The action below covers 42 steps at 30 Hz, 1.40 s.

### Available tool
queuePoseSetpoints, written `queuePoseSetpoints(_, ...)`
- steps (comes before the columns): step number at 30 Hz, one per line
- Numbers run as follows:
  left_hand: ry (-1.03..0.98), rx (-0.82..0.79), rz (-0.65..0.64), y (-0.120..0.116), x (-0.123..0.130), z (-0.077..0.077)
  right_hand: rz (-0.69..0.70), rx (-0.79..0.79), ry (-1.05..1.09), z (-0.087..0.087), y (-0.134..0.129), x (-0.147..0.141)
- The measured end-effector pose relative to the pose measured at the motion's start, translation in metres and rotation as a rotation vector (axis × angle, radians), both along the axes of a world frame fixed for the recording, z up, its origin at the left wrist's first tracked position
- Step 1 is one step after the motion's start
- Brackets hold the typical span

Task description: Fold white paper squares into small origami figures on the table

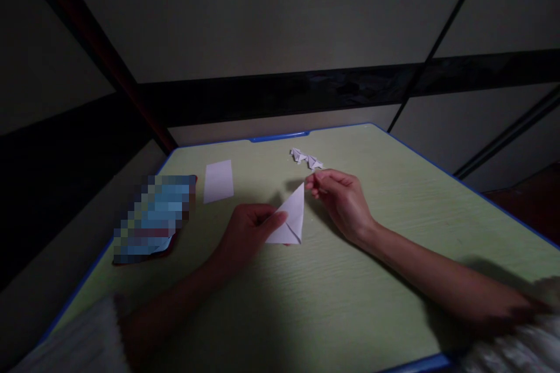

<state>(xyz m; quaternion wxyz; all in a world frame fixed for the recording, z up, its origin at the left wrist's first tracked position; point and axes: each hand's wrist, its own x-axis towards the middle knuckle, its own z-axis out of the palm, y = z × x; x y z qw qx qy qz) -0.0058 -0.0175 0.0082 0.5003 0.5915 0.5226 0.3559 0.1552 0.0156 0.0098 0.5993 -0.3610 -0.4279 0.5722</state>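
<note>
A folded white paper with a pointed top and a diagonal crease is held over the middle of the table. My left hand grips its left side, the thumb lying on the front face. Just right of the paper's upper tip is my right hand, its fingers curled together; whether they pinch anything is too small to tell. Beyond my right hand, two small folded paper figures lie side by side. A flat white sheet rests to the left of them.
At the table's left edge lies a blurred blue item with a red border. The light green table has a blue rim and a blue strip at its far edge. Behind it stand pale panels with a dark band.
</note>
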Motion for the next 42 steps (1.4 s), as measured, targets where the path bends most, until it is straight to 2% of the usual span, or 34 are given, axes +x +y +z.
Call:
queuePoseSetpoints(3, -0.024, 0.002, -0.007, 0.001, 0.0, 0.0, 0.194, 0.013, -0.117, -0.003, -0.009, -0.007)
queuePoseSetpoints(4, -0.027, 0.011, -0.01, 0.001, 0.0, 0.0, 0.215, 0.008, -0.136, -0.003, -0.011, -0.009)
queuePoseSetpoints(7, -0.021, 0.033, -0.028, 0.001, 0.0, 0.0, 0.203, 0.012, -0.174, -0.004, -0.012, -0.01)
queuePoseSetpoints(16, 0.094, 0.085, -0.129, 0.0, 0.002, -0.002, 0.206, 0.161, -0.413, -0.004, -0.012, -0.008)
queuePoseSetpoints(22, -0.005, 0.047, -0.028, -0.001, 0.001, 0.0, 0.294, 0.168, -0.488, -0.006, -0.012, -0.008)
queuePoseSetpoints(29, -0.051, 0.045, 0.0, -0.001, 0.001, -0.001, 0.253, 0.24, -0.698, 0.0, -0.016, -0.008)
queuePoseSetpoints(32, -0.066, 0.022, 0.058, 0.0, 0.001, 0.0, 0.262, 0.248, -0.696, -0.001, -0.016, -0.008)
queuePoseSetpoints(38, -0.087, 0.027, 0.164, -0.002, 0.0, 0.0, 0.372, 0.229, -0.595, -0.006, -0.012, -0.008)
queuePoseSetpoints(42, -0.105, 0.057, 0.196, -0.002, 0.001, 0.002, 0.373, 0.293, -0.725, -0.004, -0.013, -0.01)
